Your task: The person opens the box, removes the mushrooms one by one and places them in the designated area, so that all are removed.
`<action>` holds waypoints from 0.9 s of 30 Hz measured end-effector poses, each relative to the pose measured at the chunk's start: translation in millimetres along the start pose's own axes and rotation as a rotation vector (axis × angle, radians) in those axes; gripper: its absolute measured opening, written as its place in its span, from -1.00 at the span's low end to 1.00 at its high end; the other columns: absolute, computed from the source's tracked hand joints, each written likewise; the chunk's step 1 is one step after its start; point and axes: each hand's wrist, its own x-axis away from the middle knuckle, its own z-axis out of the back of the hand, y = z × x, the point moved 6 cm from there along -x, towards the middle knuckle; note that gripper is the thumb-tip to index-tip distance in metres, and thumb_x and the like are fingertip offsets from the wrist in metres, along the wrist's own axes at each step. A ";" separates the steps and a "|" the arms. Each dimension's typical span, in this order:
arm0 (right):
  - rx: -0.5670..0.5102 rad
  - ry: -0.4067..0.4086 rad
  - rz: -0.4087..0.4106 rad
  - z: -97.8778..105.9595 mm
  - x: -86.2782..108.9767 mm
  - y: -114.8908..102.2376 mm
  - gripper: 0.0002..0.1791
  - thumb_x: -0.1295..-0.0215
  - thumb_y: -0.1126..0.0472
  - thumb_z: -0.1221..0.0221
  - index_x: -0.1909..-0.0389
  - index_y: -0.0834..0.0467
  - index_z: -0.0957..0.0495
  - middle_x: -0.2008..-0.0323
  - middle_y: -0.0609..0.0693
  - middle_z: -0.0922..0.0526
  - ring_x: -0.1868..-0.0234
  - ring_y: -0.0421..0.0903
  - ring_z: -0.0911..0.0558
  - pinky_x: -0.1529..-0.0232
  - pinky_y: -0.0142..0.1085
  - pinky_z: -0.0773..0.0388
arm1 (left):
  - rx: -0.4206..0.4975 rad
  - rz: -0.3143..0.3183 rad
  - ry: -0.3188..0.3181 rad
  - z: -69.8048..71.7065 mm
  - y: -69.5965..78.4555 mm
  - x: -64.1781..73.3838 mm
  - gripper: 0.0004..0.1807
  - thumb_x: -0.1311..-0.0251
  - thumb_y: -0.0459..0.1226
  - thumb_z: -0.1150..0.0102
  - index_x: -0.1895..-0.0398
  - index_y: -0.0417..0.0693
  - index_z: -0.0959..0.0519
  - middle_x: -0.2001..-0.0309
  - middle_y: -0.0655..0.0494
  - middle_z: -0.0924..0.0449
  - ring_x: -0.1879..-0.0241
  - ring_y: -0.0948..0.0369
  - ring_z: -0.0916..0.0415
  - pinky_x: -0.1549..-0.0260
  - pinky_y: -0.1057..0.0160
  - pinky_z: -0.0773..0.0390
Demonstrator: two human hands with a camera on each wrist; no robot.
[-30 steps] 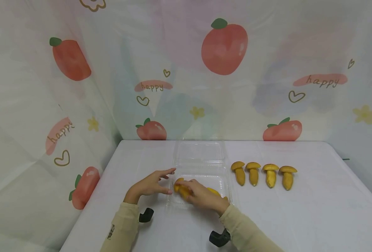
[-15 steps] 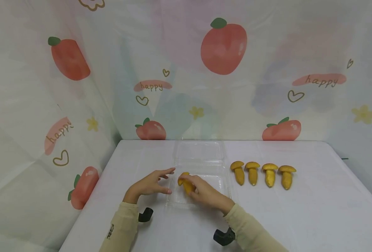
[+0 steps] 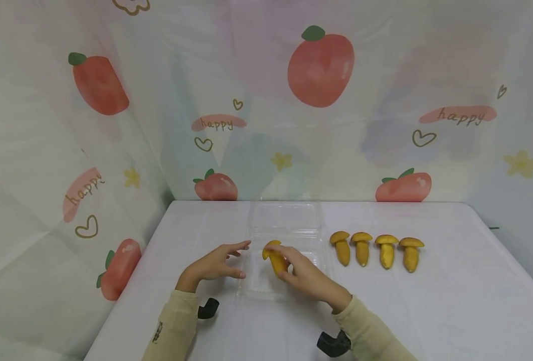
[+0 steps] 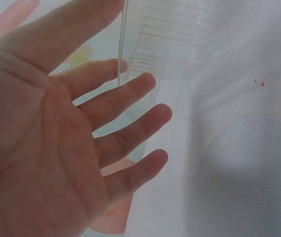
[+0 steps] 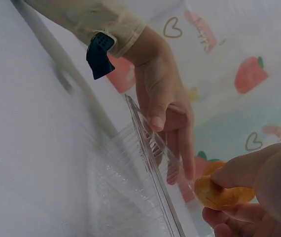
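A yellow-brown mushroom (image 3: 277, 260) is pinched between the thumb and fingers of my right hand (image 3: 309, 275), above the base of a clear plastic clamshell box (image 3: 261, 288). Its cap points away and to the left, its stem back toward me. The right wrist view shows the mushroom (image 5: 222, 192) end-on between thumb and fingertips, near the box's clear rim (image 5: 153, 168). At the box's left side my left hand (image 3: 213, 263) stays spread, fingertips right at the rim. In the left wrist view the left hand's palm (image 4: 42, 133) holds nothing.
Several more mushrooms (image 3: 387, 251) lie in a row on the white tabletop (image 3: 451, 301), right of the box. The box's raised lid (image 3: 286, 216) leans back toward the printed cloth wall (image 3: 248, 75). Black wrist mounts (image 3: 208, 308) hang below both forearms.
My right hand has drawn the mushroom from the box's left side up and to the right. A yellow piece seen under the right wrist a second ago no longer shows. The left hand stays put.
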 end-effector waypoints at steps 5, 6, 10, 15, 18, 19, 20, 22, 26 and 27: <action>-0.008 0.015 0.021 5.3 6.9 -1.4 -0.38 -0.36 0.42 -0.15 -0.43 0.14 -0.32 -0.20 0.15 -0.55 0.04 -0.03 -0.53 0.10 -0.22 -0.59 | 0.001 0.002 0.003 -0.4 -0.2 0.5 -0.04 -0.18 -0.18 -0.45 -0.59 -0.09 -0.15 -0.46 -0.17 -0.34 -0.36 -0.16 -0.38 -0.39 -0.34 -0.25; -0.005 0.016 0.028 6.0 8.4 -1.7 -0.39 -0.37 0.42 -0.14 -0.43 0.14 -0.32 -0.20 0.14 -0.55 0.03 -0.04 -0.53 0.07 -0.18 -0.60 | 0.002 0.002 0.005 -0.5 -0.4 0.5 -0.04 -0.18 -0.18 -0.45 -0.59 -0.08 -0.14 -0.46 -0.17 -0.34 -0.37 -0.16 -0.38 -0.39 -0.34 -0.25; 0.014 0.025 0.035 9.1 14.0 -2.1 -0.40 -0.37 0.41 -0.14 -0.43 0.14 -0.33 -0.21 0.11 -0.55 0.01 -0.06 -0.53 -0.01 -0.13 -0.59 | 0.003 0.002 0.007 -0.7 -0.5 0.4 -0.03 -0.16 -0.17 -0.46 -0.59 -0.08 -0.15 -0.47 -0.16 -0.34 -0.37 -0.15 -0.38 -0.39 -0.34 -0.25; 0.027 0.047 0.022 16.4 20.6 -1.7 -0.39 -0.36 0.41 -0.15 -0.43 0.11 -0.34 -0.22 0.12 -0.54 0.05 -0.08 -0.52 0.10 -0.29 -0.55 | 0.002 -0.005 0.009 -0.9 0.1 -0.1 -0.03 -0.16 -0.19 -0.46 -0.59 -0.09 -0.15 -0.46 -0.18 -0.34 -0.37 -0.17 -0.38 -0.38 -0.35 -0.26; 0.016 0.051 0.002 22.0 24.3 -1.3 -0.38 -0.37 0.40 -0.15 -0.44 0.07 -0.33 -0.23 0.12 -0.52 0.07 -0.10 -0.50 0.16 -0.36 -0.51 | 0.000 -0.013 0.012 -0.9 0.1 -0.2 -0.04 -0.17 -0.21 -0.45 -0.58 -0.11 -0.15 -0.46 -0.20 -0.34 -0.36 -0.18 -0.38 -0.37 -0.35 -0.26; 0.014 0.051 -0.005 24.1 25.5 -1.2 -0.37 -0.37 0.40 -0.15 -0.44 0.05 -0.33 -0.23 0.11 -0.52 0.08 -0.11 -0.49 0.18 -0.36 -0.51 | 0.000 -0.012 0.014 -0.9 0.1 0.0 -0.04 -0.17 -0.22 -0.45 -0.58 -0.11 -0.15 -0.46 -0.19 -0.35 -0.36 -0.18 -0.38 -0.37 -0.35 -0.26; 0.013 0.051 -0.011 26.3 26.9 -1.4 -0.37 -0.38 0.39 -0.15 -0.44 0.04 -0.32 -0.24 0.10 -0.51 0.08 -0.12 -0.49 0.19 -0.36 -0.50 | -0.001 -0.013 0.015 -0.9 0.1 0.1 -0.04 -0.17 -0.21 -0.45 -0.59 -0.11 -0.15 -0.46 -0.19 -0.34 -0.36 -0.17 -0.38 -0.37 -0.35 -0.26; 0.014 0.053 -0.019 30.6 30.0 -1.9 -0.37 -0.39 0.37 -0.16 -0.45 0.03 -0.31 -0.24 0.09 -0.51 0.09 -0.14 -0.47 0.20 -0.34 -0.49 | -0.002 -0.015 0.016 -0.8 0.4 0.2 -0.04 -0.17 -0.21 -0.45 -0.58 -0.11 -0.15 -0.46 -0.19 -0.34 -0.36 -0.17 -0.38 -0.37 -0.35 -0.26; 0.026 0.063 -0.039 38.5 37.0 -1.8 -0.37 -0.40 0.36 -0.17 -0.45 0.02 -0.31 -0.24 0.07 -0.50 0.11 -0.16 -0.46 0.20 -0.34 -0.48 | 0.004 -0.027 0.012 -0.4 0.9 0.8 -0.03 -0.16 -0.19 -0.46 -0.58 -0.12 -0.14 -0.46 -0.19 -0.34 -0.36 -0.17 -0.38 -0.38 -0.35 -0.25; 0.030 0.068 -0.044 40.3 38.4 -1.3 -0.37 -0.40 0.35 -0.17 -0.45 0.01 -0.31 -0.24 0.06 -0.50 0.11 -0.17 -0.45 0.20 -0.35 -0.48 | 0.006 -0.029 0.012 -0.4 1.0 1.1 -0.02 -0.16 -0.19 -0.46 -0.58 -0.13 -0.14 -0.46 -0.19 -0.34 -0.37 -0.17 -0.38 -0.38 -0.35 -0.25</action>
